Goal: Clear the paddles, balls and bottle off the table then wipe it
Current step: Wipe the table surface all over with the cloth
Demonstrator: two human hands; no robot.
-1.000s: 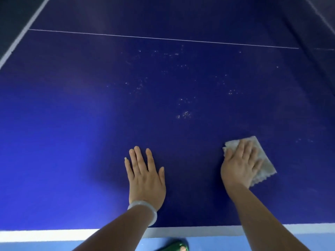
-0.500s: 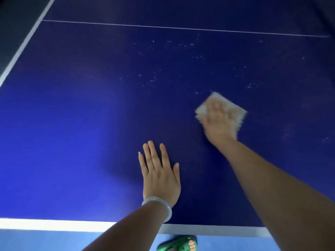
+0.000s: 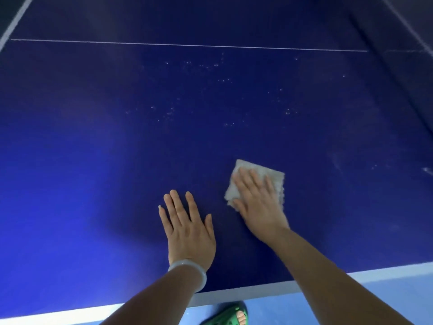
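Two hands lay on the dark blue bench, both near its white front edge. My left hand rested flat with the fingers straight and slightly spread, grasping nothing, a pale bangle round the wrist. Just to its right, apart from it, my right hand pressed down with straight fingers on a folded whitish cloth, whose far edge and right edge showed beyond my fingertips. Small pale specks were scattered over the surface farther out, between the cloth and a thin white line across the bench. Below the front edge, a green sandal with my toes in it stood on the light blue floor.
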